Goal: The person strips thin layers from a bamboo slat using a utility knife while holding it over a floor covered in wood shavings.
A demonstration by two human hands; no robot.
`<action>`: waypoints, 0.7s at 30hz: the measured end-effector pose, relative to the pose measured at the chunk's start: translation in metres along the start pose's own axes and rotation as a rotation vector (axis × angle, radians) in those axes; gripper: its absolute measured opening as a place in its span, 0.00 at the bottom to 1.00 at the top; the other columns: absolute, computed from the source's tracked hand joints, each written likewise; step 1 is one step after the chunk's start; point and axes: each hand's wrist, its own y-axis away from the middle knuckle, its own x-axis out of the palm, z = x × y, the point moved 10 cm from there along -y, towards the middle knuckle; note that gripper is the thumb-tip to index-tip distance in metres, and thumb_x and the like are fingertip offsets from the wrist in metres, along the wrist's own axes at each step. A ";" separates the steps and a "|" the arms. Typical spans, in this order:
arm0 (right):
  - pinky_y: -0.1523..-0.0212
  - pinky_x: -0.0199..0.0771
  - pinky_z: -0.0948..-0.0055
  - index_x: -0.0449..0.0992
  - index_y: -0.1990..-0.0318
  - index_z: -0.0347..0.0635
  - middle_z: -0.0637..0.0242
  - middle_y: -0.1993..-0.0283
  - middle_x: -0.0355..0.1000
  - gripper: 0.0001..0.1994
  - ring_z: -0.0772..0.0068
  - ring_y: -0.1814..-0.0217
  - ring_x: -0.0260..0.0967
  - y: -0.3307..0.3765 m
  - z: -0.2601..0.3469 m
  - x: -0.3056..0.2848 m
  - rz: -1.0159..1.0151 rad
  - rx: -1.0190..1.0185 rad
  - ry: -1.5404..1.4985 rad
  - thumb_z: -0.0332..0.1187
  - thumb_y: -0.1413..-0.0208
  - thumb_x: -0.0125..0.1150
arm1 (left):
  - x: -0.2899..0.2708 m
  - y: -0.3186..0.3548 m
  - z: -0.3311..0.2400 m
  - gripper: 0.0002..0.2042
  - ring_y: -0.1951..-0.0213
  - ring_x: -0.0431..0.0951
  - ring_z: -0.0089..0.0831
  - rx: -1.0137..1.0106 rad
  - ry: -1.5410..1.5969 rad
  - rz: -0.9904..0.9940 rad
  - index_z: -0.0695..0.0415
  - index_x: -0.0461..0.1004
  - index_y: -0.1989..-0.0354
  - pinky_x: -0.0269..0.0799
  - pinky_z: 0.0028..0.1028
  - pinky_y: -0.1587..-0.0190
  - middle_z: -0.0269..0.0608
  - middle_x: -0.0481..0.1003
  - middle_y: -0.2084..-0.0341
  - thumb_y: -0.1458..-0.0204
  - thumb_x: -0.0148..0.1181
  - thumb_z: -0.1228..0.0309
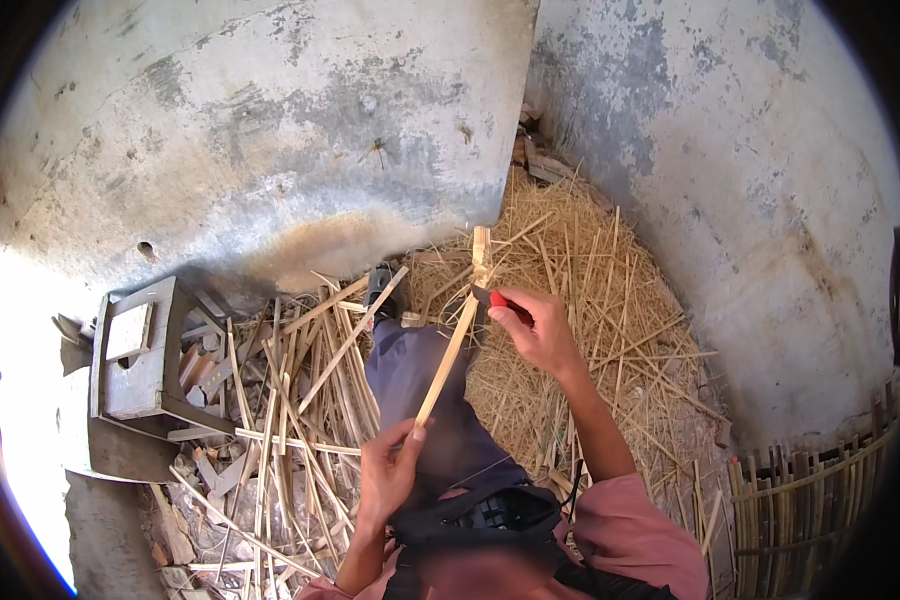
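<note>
The wooden strip (448,360) runs at a slant in front of the person, its lower end near the body and its upper end over the straw. The left hand (388,470) is closed around the strip's lower end, thumb on top. The right hand (542,330), well apart from the left, is clamped on the red handle of a knife (498,298), just right of the strip's upper part; the dark blade meets the strip where thin shavings curl away.

Below the strip's lower end, a black bag (425,525) sits at the person's waist with its mouth open; dark things lie inside, too unclear to name. Well to the left of the strip, a worn grey wooden box (135,392) stands tilted, one side open, with reddish broken pieces showing through the gap; whether they lie inside or behind it, I cannot tell. Far to the right of the strip and lower down is a slatted panel (810,500), perhaps part of a basket or a fence.

Loose sticks (315,410) lie heaped left of the strip, and a pile of straw (590,300) spreads to its right and beyond its upper end
</note>
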 end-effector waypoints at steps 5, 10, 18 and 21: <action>0.70 0.77 0.70 0.84 0.51 0.30 0.56 0.62 0.83 0.18 0.66 0.68 0.79 -0.001 0.003 -0.003 -0.041 -0.049 0.044 0.41 0.33 0.69 | 0.000 0.003 0.005 0.15 0.77 0.58 0.08 0.024 0.031 -0.001 0.64 0.85 0.47 0.47 0.18 0.75 0.20 0.69 0.78 0.28 0.61 0.64; 0.73 0.72 0.71 0.84 0.53 0.32 0.58 0.63 0.83 0.18 0.68 0.72 0.75 -0.003 -0.003 -0.013 -0.091 -0.008 0.068 0.42 0.32 0.68 | 0.003 0.009 0.003 0.15 0.76 0.58 0.08 0.008 0.059 0.016 0.63 0.85 0.47 0.47 0.18 0.75 0.20 0.69 0.77 0.28 0.61 0.64; 0.78 0.52 0.79 0.82 0.50 0.33 0.78 0.75 0.64 0.19 0.85 0.79 0.54 0.007 -0.051 0.024 0.318 0.351 -0.820 0.44 0.27 0.61 | 0.003 0.006 0.015 0.13 0.75 0.60 0.07 0.010 0.050 0.019 0.63 0.83 0.48 0.50 0.18 0.75 0.21 0.72 0.74 0.28 0.61 0.65; 0.77 0.50 0.81 0.80 0.49 0.35 0.81 0.76 0.58 0.18 0.89 0.79 0.51 0.014 -0.048 0.021 0.271 0.344 -1.055 0.44 0.26 0.59 | 0.001 0.003 0.012 0.12 0.75 0.61 0.08 0.046 -0.005 -0.024 0.64 0.83 0.48 0.53 0.19 0.75 0.23 0.74 0.74 0.28 0.61 0.67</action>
